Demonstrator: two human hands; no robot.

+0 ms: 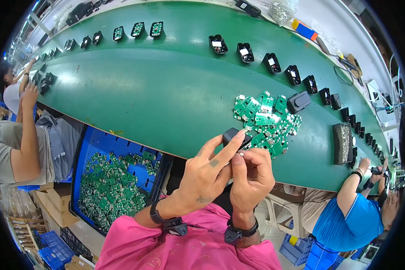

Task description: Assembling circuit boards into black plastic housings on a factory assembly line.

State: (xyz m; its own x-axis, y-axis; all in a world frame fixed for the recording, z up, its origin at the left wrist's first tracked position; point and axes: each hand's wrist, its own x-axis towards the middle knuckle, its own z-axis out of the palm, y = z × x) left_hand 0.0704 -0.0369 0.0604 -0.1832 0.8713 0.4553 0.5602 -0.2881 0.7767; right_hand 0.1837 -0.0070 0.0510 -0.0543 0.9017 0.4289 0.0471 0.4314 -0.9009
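My left hand point(207, 170) is closed around a small black plastic housing point(231, 136), held just above the near edge of the green table. Close beside it, my right hand point(253, 177) has its thumb and fingers pinched together under the housing; what they hold, if anything, is too small to name. Just beyond my hands lies a loose pile of green circuit boards point(266, 119). Another black housing point(299, 102) rests at the pile's right side, closed face up.
Open black housings with boards or white labels, such as this housing point(245, 52), form a curved row along the table point(166, 90). A blue bin point(86, 153) of circuit boards stands below left. A dark foam block point(342, 144) lies right. Co-workers sit on both sides.
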